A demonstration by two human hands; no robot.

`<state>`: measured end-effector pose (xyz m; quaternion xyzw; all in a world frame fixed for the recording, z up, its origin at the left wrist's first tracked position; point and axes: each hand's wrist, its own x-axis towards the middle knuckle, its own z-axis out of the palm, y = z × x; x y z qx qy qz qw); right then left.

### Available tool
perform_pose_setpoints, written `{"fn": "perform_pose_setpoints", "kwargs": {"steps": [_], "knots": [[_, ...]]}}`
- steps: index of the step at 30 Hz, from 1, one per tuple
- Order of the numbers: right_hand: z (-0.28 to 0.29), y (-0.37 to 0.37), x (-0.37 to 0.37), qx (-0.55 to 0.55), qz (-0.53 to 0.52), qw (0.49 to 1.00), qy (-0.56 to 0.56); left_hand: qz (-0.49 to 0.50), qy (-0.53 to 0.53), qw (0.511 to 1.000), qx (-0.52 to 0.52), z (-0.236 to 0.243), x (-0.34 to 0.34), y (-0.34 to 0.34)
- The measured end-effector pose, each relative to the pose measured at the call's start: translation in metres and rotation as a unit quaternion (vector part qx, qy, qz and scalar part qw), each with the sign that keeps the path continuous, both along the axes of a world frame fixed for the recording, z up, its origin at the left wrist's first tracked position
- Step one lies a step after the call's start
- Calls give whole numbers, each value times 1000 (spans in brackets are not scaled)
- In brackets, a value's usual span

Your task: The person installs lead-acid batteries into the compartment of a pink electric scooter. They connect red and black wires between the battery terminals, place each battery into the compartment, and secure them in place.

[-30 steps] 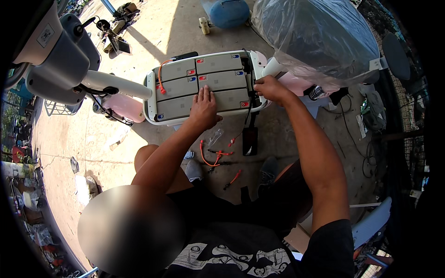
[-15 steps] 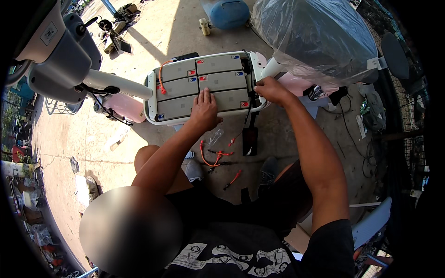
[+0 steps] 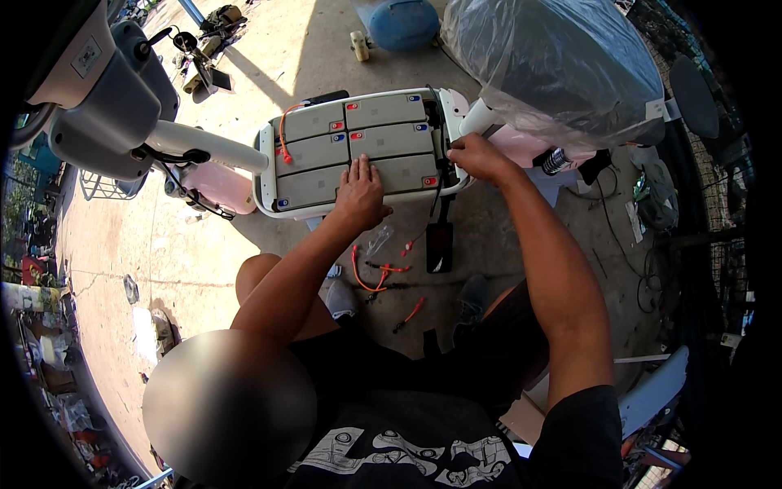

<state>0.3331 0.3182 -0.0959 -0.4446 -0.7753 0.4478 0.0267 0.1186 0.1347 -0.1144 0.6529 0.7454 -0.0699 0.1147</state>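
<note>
Several grey batteries (image 3: 314,151) sit in rows inside the white-rimmed footwell frame (image 3: 309,214) of an electric scooter. Red and blue terminals show at their corners. My left hand (image 3: 361,194) lies with fingers stretched out on the near row of batteries. At the frame's right end, my right hand (image 3: 482,158) has its fingers pinched together by a black cable (image 3: 441,186); whatever is between the fingertips is hidden. An orange lead (image 3: 282,134) with a red end lies over the batteries at the far left.
Loose orange leads (image 3: 358,273) and a clear plastic bag (image 3: 379,239) lie on the concrete between my feet and the scooter. A black pedal-like plate (image 3: 440,248) sticks out at the near side. The seat under plastic wrap (image 3: 562,65) rises at right, the steering column (image 3: 208,147) at left.
</note>
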Motion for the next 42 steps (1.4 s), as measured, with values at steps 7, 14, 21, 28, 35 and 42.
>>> {"fn": "perform_pose_setpoints", "kwargs": {"steps": [7,14,21,28,35,42], "knots": [[-2,1,0,16,7,1000,-9,-1,2,1000,-3,1,0,-1],[0,0,0,22,4,1000,-11,-2,-1,1000,-6,0,0,-3],[-2,1,3,35,5,999,-14,-8,-5,1000,1,-1,1,-4],[-5,3,5,38,7,999,-11,-14,1,1000,12,-3,2,-8],[-8,5,7,48,11,999,-10,-19,2,1000,-3,-2,10,-13],[-11,7,8,57,9,998,-13,-29,10,1000,2,-7,8,-14]]}}
